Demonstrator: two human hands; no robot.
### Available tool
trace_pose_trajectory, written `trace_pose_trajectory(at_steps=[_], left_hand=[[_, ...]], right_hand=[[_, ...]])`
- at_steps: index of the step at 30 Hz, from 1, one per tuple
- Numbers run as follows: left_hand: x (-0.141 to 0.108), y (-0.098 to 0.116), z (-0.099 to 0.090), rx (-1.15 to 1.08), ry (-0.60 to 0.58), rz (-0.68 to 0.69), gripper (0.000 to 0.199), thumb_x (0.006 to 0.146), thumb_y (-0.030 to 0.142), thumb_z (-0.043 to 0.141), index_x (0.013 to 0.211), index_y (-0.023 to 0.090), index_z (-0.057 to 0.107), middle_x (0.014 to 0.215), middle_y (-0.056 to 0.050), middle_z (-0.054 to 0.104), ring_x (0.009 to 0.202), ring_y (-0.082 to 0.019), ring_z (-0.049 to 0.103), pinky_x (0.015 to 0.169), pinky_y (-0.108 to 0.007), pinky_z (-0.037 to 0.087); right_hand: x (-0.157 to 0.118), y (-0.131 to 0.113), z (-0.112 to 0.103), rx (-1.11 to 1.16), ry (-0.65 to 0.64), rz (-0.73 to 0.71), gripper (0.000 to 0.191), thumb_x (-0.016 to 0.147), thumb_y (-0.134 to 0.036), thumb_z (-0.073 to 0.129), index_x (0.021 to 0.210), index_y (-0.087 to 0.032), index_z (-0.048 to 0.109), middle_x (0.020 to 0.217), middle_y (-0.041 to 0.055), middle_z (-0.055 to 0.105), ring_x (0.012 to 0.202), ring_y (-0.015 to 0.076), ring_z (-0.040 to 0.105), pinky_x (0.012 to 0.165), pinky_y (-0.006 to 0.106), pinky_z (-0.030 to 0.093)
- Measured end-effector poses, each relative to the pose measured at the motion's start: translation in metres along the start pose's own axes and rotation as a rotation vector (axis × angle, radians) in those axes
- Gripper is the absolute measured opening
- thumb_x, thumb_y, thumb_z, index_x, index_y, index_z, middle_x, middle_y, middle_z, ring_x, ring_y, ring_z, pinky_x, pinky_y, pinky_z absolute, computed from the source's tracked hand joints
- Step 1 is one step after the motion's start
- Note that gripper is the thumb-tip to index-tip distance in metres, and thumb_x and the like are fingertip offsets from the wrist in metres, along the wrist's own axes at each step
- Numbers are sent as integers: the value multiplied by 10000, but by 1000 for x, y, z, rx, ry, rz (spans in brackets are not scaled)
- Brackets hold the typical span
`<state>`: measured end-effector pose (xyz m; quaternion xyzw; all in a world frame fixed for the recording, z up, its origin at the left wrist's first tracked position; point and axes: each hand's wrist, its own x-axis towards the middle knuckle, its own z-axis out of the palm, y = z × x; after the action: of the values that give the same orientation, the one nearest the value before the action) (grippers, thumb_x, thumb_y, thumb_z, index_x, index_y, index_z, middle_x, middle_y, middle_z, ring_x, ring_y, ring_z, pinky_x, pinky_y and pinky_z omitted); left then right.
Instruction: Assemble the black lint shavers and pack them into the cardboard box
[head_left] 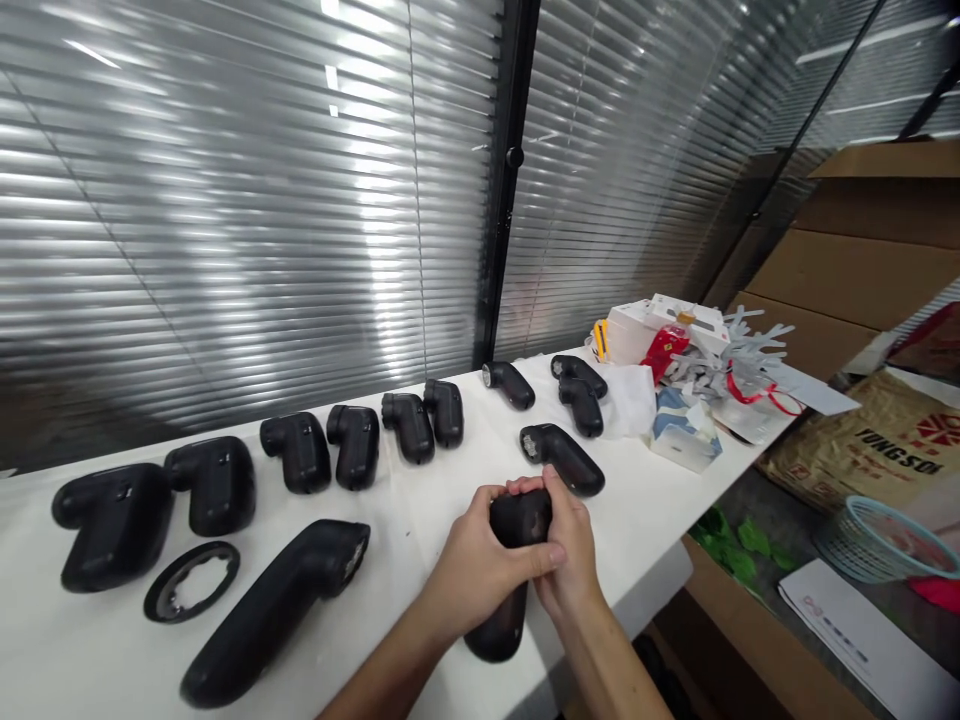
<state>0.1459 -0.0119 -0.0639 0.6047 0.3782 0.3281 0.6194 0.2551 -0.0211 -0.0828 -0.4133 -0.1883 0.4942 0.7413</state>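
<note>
Both of my hands are wrapped round the upper end of one black angled device housing (501,630), whose lower part shows below them over the table. My left hand (476,555) grips its left side, the thumb laid across the front. My right hand (574,550) closes round the right side and top. Just beyond my fingers lies another black angled housing (566,460) with an open, pale-looking end. To the left, a larger black housing (277,610) rests near a black ring (192,582) with a notched inner edge.
Several similar black housings (300,453) line the back of the white table (420,520). White boxes (634,330), a tissue box (684,435) and a pile of white strips with red ribbon stand at the right end. Beyond are cardboard boxes (847,270) and a blue basket (885,540).
</note>
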Motion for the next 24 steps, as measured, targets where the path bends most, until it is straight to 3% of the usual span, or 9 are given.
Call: trace_pose_trajectory(at_steps=[7,10,15,21,24], left_hand=[[-8,5,-5,-71,-58,66,669,671,214,843,1272,226,548,1246,-75,640,1181,-304,583,1029,-390,447],[-19,9,-10,1,-30,76,616,694,158,776,1262,241,553,1185,-50,661,1096,-278,616,957,-357,476],[-35,6,-24,227,41,110,526,658,177,781,1130,223,553,987,-13,667,825,-217,622,704,-283,491],[-46,-5,-38,352,118,164,632,555,126,764,1146,205,552,1031,-42,646,907,-272,609,784,-339,475],[-48,-6,-41,366,116,178,653,578,177,771,1190,210,544,1056,-46,654,916,-281,618,791,-350,473]], right_hand=[[-7,-6,3,-85,-50,-76,386,895,-504,599,673,-207,707,774,8,701,883,178,652,942,320,469],[-18,-7,3,-203,-136,-123,427,942,-513,516,731,-212,733,856,29,731,934,196,661,941,340,471],[-34,-9,8,-512,-285,-257,384,965,-450,511,785,-215,755,994,58,746,1017,218,657,962,351,447],[-37,-5,23,-743,-431,-378,313,959,-384,524,822,-228,759,1001,69,720,1036,240,637,986,397,430],[-37,-5,26,-775,-471,-355,273,966,-380,509,1080,-255,723,1183,60,706,1157,240,618,1038,407,420]])
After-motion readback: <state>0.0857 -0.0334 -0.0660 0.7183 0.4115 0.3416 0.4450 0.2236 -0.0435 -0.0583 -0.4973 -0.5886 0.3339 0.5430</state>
